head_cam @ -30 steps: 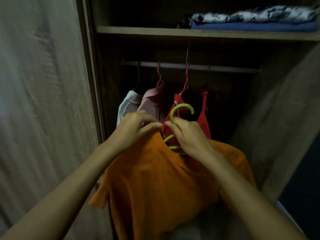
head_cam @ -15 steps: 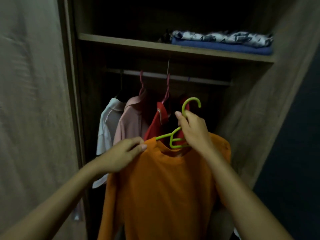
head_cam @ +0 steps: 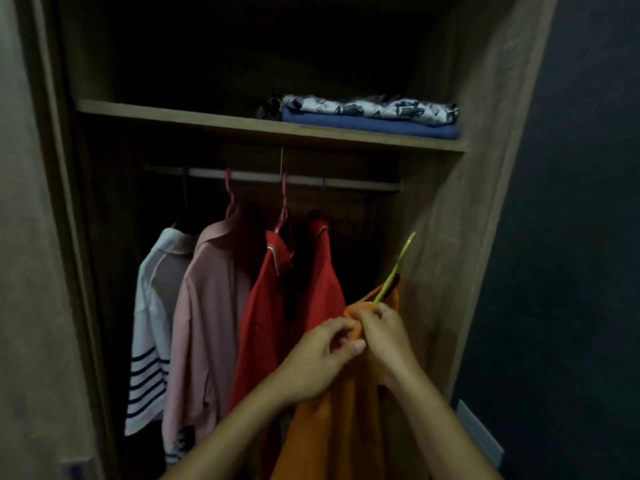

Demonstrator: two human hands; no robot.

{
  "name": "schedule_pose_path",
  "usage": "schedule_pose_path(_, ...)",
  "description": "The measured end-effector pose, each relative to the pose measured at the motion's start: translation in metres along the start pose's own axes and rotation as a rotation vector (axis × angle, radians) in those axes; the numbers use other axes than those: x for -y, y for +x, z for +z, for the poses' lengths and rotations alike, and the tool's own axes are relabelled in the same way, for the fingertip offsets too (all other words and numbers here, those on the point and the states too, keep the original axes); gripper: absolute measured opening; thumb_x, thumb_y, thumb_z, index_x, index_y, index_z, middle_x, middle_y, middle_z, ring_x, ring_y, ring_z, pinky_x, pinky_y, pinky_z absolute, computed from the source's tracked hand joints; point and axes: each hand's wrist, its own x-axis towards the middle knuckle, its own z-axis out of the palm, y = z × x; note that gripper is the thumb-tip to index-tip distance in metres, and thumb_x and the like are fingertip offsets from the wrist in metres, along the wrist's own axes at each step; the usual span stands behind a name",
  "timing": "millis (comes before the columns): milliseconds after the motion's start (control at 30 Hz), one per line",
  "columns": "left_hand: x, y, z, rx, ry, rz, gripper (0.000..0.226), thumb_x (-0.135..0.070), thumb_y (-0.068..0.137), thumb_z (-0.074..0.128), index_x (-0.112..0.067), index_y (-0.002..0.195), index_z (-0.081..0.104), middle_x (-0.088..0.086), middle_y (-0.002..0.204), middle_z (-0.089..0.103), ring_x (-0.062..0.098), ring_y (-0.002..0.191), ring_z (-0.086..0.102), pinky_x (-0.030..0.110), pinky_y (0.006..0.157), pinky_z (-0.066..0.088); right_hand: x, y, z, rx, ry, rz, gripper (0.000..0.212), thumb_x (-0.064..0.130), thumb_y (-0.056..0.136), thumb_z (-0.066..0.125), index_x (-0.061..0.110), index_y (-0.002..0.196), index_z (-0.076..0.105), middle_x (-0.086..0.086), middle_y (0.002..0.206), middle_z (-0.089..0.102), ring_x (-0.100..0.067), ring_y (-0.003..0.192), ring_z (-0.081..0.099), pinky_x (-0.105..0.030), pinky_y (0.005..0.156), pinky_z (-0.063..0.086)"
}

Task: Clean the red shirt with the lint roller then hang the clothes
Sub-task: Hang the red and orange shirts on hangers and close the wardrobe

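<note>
An orange-red shirt (head_cam: 332, 431) hangs on a green hanger (head_cam: 394, 271), turned edge-on inside the open wardrobe, right of the hanging clothes. My right hand (head_cam: 384, 332) grips the hanger's neck and the shirt's collar. My left hand (head_cam: 320, 358) pinches the collar fabric beside it. The hanger's hook points up toward the rail (head_cam: 294, 180) and sits well below it. No lint roller is in view.
On the rail hang a white striped shirt (head_cam: 156, 327), a pink shirt (head_cam: 211, 323) and a red polo (head_cam: 273, 317). Folded clothes (head_cam: 370, 116) lie on the shelf (head_cam: 207, 123) above. The wardrobe's right wall (head_cam: 450, 258) stands close beside the hanger.
The shirt on its hanger has turned from facing me to edge-on and moved right. My left hand has shifted from the shoulder to the collar beside my right hand. The view tilted up.
</note>
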Motion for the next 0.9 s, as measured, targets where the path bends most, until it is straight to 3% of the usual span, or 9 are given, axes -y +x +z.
schedule_pose_path(33,-0.003,0.003,-0.002,0.042,-0.142,-0.020,0.021,-0.018,0.098,0.051,-0.019,0.109,0.069,0.002,0.106,0.071,0.011,0.100,0.065,0.019,0.089,0.047,-0.001,0.004,-0.008,-0.063,-0.024,0.008,0.014,0.022,0.091,0.055,0.014,0.087,0.066,-0.012,0.086,0.070,-0.024,0.079,0.067,-0.040,0.079,0.056)
schedule_pose_path(100,-0.007,0.013,-0.010,-0.070,-0.282,-0.039,0.028,-0.008,0.098,0.046,-0.016,0.102,0.073,-0.002,0.100,0.073,0.006,0.098,0.065,0.012,0.089,0.044,-0.003,0.009,-0.026,-0.135,-0.073,0.037,0.021,0.027,0.095,0.049,0.014,0.085,0.064,-0.012,0.086,0.071,-0.028,0.082,0.068,-0.048,0.082,0.056)
schedule_pose_path(167,-0.004,0.036,-0.017,-0.321,-0.100,-0.012,0.024,-0.010,0.096,0.051,-0.016,0.109,0.071,-0.004,0.109,0.069,0.006,0.107,0.060,0.010,0.093,0.039,-0.004,0.009,-0.042,-0.120,-0.114,0.056,0.030,0.030,0.098,0.045,0.011,0.085,0.064,-0.012,0.080,0.069,-0.028,0.074,0.066,-0.050,0.077,0.055)
schedule_pose_path(233,-0.001,0.065,-0.021,-0.464,0.129,0.033,0.030,-0.015,0.094,0.056,-0.015,0.124,0.062,0.002,0.127,0.059,0.013,0.121,0.053,0.015,0.102,0.034,-0.005,0.013,-0.050,-0.107,-0.178,0.035,0.033,0.031,0.101,0.040,0.012,0.092,0.065,-0.011,0.080,0.068,-0.026,0.072,0.064,-0.043,0.072,0.054)
schedule_pose_path(300,0.001,0.095,-0.018,-0.440,0.258,0.014,0.048,-0.027,0.095,0.056,-0.015,0.140,0.046,0.010,0.146,0.039,0.022,0.136,0.038,0.025,0.111,0.029,0.003,0.023,-0.050,-0.100,-0.246,0.000,0.025,0.027,0.102,0.038,0.019,0.101,0.063,-0.005,0.088,0.067,-0.018,0.076,0.062,-0.031,0.067,0.047)
schedule_pose_path(400,0.009,0.130,-0.011,-0.330,0.429,-0.099,0.063,-0.033,0.096,0.053,-0.020,0.151,0.025,0.011,0.160,0.008,0.029,0.146,0.021,0.036,0.115,0.029,0.025,0.050,-0.043,-0.100,-0.390,-0.091,0.019,0.016,0.100,0.043,0.018,0.105,0.061,-0.003,0.098,0.064,-0.019,0.089,0.058,-0.026,0.072,0.037)
schedule_pose_path(500,0.019,0.148,-0.013,-0.303,0.493,-0.173,0.056,-0.004,0.094,0.045,-0.013,0.147,0.029,0.015,0.160,0.007,0.034,0.142,0.031,0.038,0.112,0.032,0.049,0.090,-0.031,-0.100,-0.516,-0.151,0.017,0.015,0.098,0.043,0.014,0.094,0.060,-0.010,0.096,0.062,-0.026,0.090,0.059,-0.028,0.071,0.038)
schedule_pose_path(600,0.026,0.155,-0.015,-0.292,0.466,-0.207,0.063,0.010,0.088,0.040,-0.010,0.147,0.028,0.015,0.161,0.004,0.035,0.141,0.032,0.040,0.113,0.032,0.072,0.126,-0.021,-0.098,-0.565,-0.142,0.026,0.016,0.097,0.042,0.003,0.101,0.065,-0.018,0.105,0.066,-0.035,0.101,0.062,-0.028,0.071,0.039)
schedule_pose_path(900,0.062,0.161,-0.026,-0.273,0.476,-0.121,0.067,0.004,0.094,0.038,-0.015,0.154,0.014,0.007,0.163,-0.001,0.022,0.149,0.014,0.030,0.117,0.019,0.089,0.201,0.007,-0.043,-0.654,-0.077,0.029,0.008,0.090,0.045,0.000,0.111,0.063,-0.020,0.119,0.063,-0.036,0.113,0.059,-0.036,0.091,0.048)
